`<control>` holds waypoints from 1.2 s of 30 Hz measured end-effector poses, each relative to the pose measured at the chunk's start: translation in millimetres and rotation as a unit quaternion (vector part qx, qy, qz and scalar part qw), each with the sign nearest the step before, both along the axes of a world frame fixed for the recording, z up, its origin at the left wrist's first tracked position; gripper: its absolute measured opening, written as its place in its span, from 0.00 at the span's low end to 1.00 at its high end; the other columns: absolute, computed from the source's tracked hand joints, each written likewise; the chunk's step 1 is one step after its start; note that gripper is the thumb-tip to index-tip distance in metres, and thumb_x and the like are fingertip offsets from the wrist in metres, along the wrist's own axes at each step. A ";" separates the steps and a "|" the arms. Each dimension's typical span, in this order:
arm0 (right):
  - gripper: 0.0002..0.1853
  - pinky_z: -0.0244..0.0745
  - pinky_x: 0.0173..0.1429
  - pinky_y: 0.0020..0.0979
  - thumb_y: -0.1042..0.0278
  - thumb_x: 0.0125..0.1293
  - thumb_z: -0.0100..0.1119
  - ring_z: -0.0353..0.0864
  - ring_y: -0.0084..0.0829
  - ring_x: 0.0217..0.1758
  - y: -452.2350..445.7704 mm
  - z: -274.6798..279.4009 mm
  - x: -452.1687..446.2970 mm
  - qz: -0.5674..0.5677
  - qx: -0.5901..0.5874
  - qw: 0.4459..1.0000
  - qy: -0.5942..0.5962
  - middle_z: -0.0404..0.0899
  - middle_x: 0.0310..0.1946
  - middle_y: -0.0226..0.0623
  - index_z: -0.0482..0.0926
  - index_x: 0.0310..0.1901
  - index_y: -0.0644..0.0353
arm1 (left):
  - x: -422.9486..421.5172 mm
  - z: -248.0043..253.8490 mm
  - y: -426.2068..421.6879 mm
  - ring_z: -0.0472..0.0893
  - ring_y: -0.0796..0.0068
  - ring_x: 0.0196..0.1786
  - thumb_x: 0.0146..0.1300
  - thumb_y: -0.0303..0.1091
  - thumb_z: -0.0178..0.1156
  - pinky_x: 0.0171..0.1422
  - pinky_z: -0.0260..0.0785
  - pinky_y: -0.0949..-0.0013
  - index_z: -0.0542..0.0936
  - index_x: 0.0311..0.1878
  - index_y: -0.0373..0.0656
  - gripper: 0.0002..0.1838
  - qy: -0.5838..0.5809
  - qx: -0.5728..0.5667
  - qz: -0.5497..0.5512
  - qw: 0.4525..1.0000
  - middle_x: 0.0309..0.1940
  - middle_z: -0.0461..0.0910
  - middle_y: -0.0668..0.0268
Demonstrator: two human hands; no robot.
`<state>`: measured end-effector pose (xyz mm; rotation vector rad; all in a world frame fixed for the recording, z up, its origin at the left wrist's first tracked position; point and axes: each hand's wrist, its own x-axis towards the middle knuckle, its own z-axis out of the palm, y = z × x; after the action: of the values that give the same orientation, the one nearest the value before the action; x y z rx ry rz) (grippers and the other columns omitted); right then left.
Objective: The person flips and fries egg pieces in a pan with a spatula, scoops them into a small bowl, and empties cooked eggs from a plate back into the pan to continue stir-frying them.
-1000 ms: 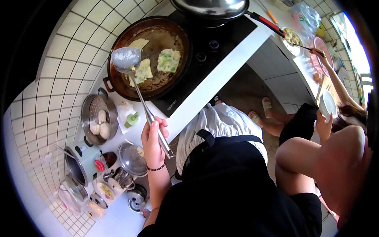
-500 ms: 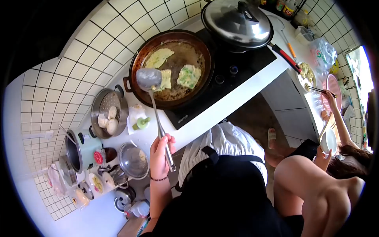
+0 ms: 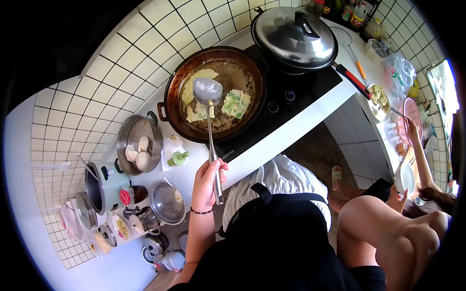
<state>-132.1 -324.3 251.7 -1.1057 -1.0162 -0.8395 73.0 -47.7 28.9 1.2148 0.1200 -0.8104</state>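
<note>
My left hand (image 3: 209, 180), with a dark bead bracelet at the wrist, is closed round the handle of a metal turner (image 3: 208, 91). The turner's blade is over the brown pan (image 3: 242, 127), covering part of the flat food pieces. A yellow piece (image 3: 190, 88) lies behind the blade, another (image 3: 196, 114) in front of it, and a green-flecked one (image 3: 236, 104) to its right. My right arm is bent at the lower right; my right hand (image 3: 427, 235) seems to be close to the camera, its fingers not made out.
A lidded wok (image 3: 286, 41) stands on the black hob (image 3: 310, 88). Left are a steamer pot (image 3: 127, 167) with white buns, a rice cooker (image 3: 110, 184) and a steel bowl (image 3: 167, 206). At right, another person's hands (image 3: 412, 132) hold chopsticks and a white bowl (image 3: 405, 179).
The turner's blade has moved right across the pan, from its left side to between the food pieces. The view has shifted. The co-worker's chopsticks remain near the food dish.
</note>
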 end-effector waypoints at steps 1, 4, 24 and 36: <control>0.13 0.73 0.49 0.28 0.59 0.66 0.57 0.76 0.24 0.45 1.3 -0.1 0.5 -0.002 0.003 1.000 -0.003 0.80 0.43 0.33 0.77 0.50 0.52 | 0.1 0.4 0.5 0.73 0.83 0.26 0.68 0.35 0.55 0.32 0.66 0.80 0.77 0.42 0.37 0.10 -0.004 0.000 -0.005 1.000 0.34 0.78 0.61; 0.14 0.73 0.49 0.28 0.58 0.66 0.57 0.77 0.24 0.45 0.7 -0.2 2.3 0.001 0.009 1.000 -0.009 0.80 0.43 0.34 0.77 0.51 0.51 | 0.2 -0.8 6.7 0.73 0.83 0.26 0.68 0.34 0.56 0.32 0.65 0.81 0.77 0.42 0.37 0.09 -0.010 0.014 -0.010 1.000 0.34 0.79 0.62; 0.20 0.76 0.53 0.29 0.54 0.66 0.57 0.79 0.23 0.47 -14.5 19.3 -7.2 -0.026 -0.024 0.999 0.001 0.81 0.47 0.34 0.74 0.58 0.47 | 8.6 -10.2 -3.1 0.71 0.85 0.27 0.67 0.31 0.56 0.33 0.63 0.81 0.76 0.43 0.38 0.07 -0.051 0.053 -0.046 0.996 0.34 0.79 0.62; 0.23 0.77 0.55 0.29 0.52 0.66 0.57 0.80 0.22 0.49 -30.8 34.5 -18.8 0.008 -0.057 0.998 0.001 0.81 0.49 0.34 0.72 0.63 0.44 | 6.0 -7.8 -6.3 0.70 0.85 0.26 0.68 0.31 0.55 0.31 0.63 0.82 0.75 0.43 0.38 0.07 -0.052 0.083 -0.039 0.994 0.34 0.77 0.63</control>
<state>-150.9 -355.2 286.1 -1.1923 -1.0810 -0.7752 79.0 -54.0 21.1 1.4245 0.0560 -0.8141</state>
